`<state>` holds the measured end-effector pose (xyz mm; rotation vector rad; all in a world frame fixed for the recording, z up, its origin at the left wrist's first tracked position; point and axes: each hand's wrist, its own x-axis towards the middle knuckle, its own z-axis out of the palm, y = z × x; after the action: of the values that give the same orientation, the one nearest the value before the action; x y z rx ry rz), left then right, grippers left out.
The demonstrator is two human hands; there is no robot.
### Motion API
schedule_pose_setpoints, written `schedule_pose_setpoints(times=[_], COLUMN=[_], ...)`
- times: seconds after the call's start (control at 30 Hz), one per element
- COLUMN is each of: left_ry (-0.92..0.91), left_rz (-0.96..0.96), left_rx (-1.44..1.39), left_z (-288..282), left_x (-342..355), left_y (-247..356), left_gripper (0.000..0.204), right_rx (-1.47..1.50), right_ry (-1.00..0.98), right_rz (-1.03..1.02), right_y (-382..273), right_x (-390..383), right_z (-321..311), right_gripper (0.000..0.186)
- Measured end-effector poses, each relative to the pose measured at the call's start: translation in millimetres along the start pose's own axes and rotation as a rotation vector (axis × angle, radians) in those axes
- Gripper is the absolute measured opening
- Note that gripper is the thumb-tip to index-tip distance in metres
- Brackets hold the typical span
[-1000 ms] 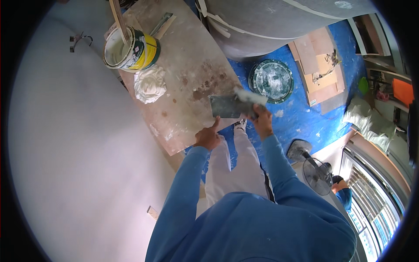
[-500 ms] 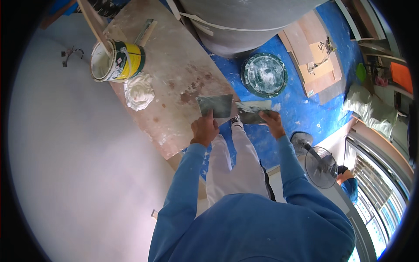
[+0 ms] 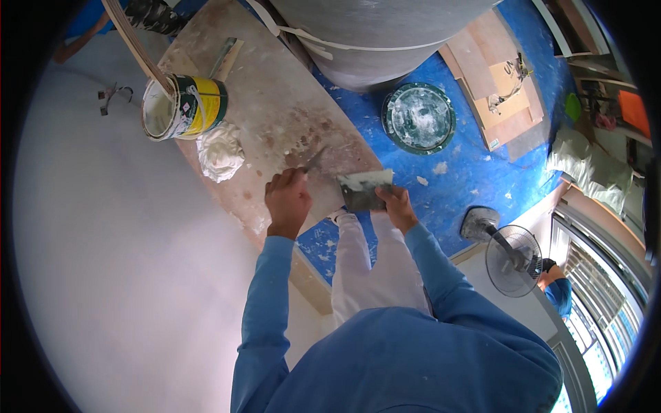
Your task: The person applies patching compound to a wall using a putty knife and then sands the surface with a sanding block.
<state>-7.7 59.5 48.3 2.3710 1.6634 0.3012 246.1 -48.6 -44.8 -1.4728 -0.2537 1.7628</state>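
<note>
My left hand (image 3: 288, 201) is closed around a putty knife, whose blade (image 3: 316, 159) is turned nearly edge-on above the stained board (image 3: 275, 82); its handle is hidden in the fist. To the right, my right hand (image 3: 397, 205) grips a second wide putty knife (image 3: 363, 193). White filler coats the upper part of that blade, and the lower part is grey metal. The two blades are apart. Farther left, a heap of white filler (image 3: 220, 153) lies on the board beside a yellow and green bucket (image 3: 204, 107).
Wooden sticks (image 3: 135, 43) stand in the bucket. A flat tool (image 3: 224, 56) lies on the board. A round filler-smeared lid (image 3: 418, 118) sits on blue sheeting (image 3: 441, 186). Nearby are a grey cylinder (image 3: 385, 34), cardboard (image 3: 499, 93) and a fan (image 3: 513, 260). Another person (image 3: 555, 289) is at right.
My left hand has moved left and turned its blade from face-up to edge-on. My right hand has shifted left and slightly nearer with its filler-coated putty knife.
</note>
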Motion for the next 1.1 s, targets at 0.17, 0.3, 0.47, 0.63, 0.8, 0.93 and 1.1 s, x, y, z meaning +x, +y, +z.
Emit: schedule_pose_setpoints(times=[0.17, 0.3, 0.47, 0.63, 0.8, 0.93, 1.1], left_ry=[0.031, 0.016, -0.14, -0.28, -0.71, -0.627, -0.755], left_rz=[-0.56, -1.014, -0.963, -0.251, -0.226, -0.249, -0.304], left_rx=[-0.374, -1.434, -1.11, -0.402, -0.195, -0.27, -0.154], left_z=[-14.0, 31.8, 97.4, 85.8, 74.0, 81.3, 91.1], left_x=[-40.1, -74.6, -88.7, -102.2, -97.2, -95.1, -105.6], left_y=[-8.6, 28.8, 57.6, 67.3, 68.6, 76.1, 65.6], left_gripper=[0.015, 0.012, 0.016, 0.017, 0.031, 0.032, 0.033], right_rx=[0.279, 0.354, 0.464, 0.519, 0.425, 0.4, 0.376], right_ry=[0.1, 0.01, -0.083, 0.08, 0.168, 0.291, 0.091], right_rz=[-0.262, -0.225, 0.085, 0.144, 0.106, 0.043, 0.039], right_y=[-100.5, -86.6, -43.6, -8.3, 14.1, 4.4, 37.9], right_x=[64.2, 39.7, -0.9, -36.7, -19.7, 0.9, 4.9], right_z=[54.4, 33.3, 12.3, 43.5, 61.5, 66.4, 50.5], right_gripper=[0.023, 0.025, 0.024, 0.023, 0.025, 0.022, 0.028])
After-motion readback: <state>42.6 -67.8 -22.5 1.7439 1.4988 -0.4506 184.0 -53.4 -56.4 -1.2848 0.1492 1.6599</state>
